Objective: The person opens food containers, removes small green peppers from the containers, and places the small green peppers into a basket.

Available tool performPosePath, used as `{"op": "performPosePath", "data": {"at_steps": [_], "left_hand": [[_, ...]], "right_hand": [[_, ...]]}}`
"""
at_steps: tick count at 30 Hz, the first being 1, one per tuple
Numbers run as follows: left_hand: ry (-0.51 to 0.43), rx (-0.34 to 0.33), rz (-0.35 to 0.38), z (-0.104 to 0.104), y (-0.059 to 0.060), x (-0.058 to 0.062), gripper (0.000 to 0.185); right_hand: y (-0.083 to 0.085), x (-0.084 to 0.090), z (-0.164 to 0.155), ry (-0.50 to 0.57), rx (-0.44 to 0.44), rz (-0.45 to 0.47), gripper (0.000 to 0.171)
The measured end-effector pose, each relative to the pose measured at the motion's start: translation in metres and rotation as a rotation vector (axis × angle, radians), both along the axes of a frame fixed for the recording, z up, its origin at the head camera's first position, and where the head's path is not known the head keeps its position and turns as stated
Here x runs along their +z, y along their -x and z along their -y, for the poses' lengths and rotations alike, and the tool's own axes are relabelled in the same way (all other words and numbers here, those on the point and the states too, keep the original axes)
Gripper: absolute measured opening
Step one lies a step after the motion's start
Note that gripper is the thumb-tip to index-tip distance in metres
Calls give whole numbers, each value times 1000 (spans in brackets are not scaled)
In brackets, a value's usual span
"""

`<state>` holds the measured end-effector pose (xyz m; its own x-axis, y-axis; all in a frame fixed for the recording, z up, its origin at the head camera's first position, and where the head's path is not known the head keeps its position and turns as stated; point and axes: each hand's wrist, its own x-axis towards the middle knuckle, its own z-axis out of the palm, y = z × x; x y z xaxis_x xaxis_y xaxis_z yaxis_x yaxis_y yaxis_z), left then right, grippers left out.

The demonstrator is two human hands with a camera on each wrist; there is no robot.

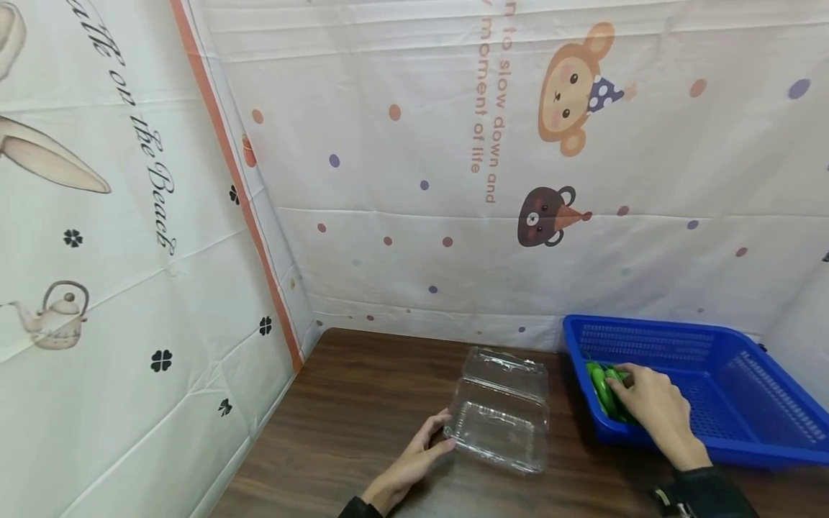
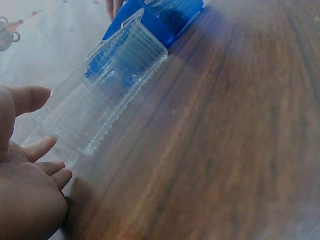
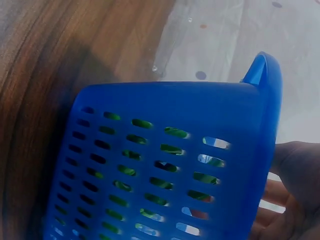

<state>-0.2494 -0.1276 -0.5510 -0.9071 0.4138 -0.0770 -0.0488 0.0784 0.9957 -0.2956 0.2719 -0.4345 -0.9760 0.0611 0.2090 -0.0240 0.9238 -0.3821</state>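
Observation:
A clear plastic clamshell box (image 1: 497, 430) lies with its lid folded back on the brown table. Beside its near left corner is my left hand (image 1: 414, 460), thumb and fingers extended and fingertips right at the rim. In the left wrist view those fingers are nearly straight next to the box's side. My right hand (image 1: 659, 411) reaches over the left part of a blue basket (image 1: 648, 325), its thumb and fingers pinching a green pepper among several long green peppers (image 1: 601, 388). The right wrist view shows the peppers only through the slots of the basket wall (image 3: 165, 102).
The basket stands on the right of the table (image 1: 363, 381), just right of the clamshell box. Behind the table hangs a white printed cloth (image 1: 401, 266) with dots and animal heads. A second printed cloth (image 1: 129, 288) closes off the left side.

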Motion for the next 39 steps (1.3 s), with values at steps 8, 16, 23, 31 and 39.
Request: {"op": "performPosePath", "data": {"at_steps": [8, 16, 23, 31, 39], "left_hand": [[-2, 2, -19, -2, 1, -2, 54], [-17, 14, -25, -3, 0, -2, 52], [-31, 30, -22, -3, 0, -3, 52], [-20, 30, -31, -4, -2, -4, 51], [-2, 19, -27, -3, 1, -2, 53]], "right_hand": [[0, -4, -7, 18, -25, 95, 49], [1, -5, -7, 31, -12, 89, 50], [2, -10, -7, 33, -5, 135, 55], [-6, -15, -2, 51, 25, 13, 50], [-7, -11, 2, 44, 27, -129, 44]]}}
